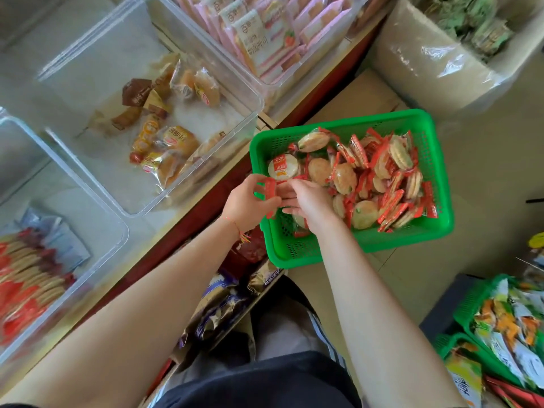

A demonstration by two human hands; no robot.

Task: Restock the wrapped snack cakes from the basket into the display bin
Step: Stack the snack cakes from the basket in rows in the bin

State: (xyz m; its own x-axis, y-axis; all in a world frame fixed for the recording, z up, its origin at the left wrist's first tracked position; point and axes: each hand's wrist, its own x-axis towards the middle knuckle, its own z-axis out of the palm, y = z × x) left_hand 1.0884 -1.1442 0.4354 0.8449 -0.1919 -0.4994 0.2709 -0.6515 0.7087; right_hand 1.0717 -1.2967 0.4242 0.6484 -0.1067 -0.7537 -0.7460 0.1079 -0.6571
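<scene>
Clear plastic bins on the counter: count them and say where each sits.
3. One bin at the left holds red-wrapped cakes, one in the middle holds a few orange-wrapped ones, one at the top holds pink packs. More may lie outside the frame.

A clear bin (153,119) w/ loose orange and brown bread packs sat up front on my left. Behind it, another clear tub (265,33) packed w/ pink sandwich-cake packs. Far right: a plastic-wrapped carton (435,69), and lower right a 2nd green basket (468,307) of green-orange snack bags. Purple-wrapped packs (217,307) lay below the counter edge.
</scene>
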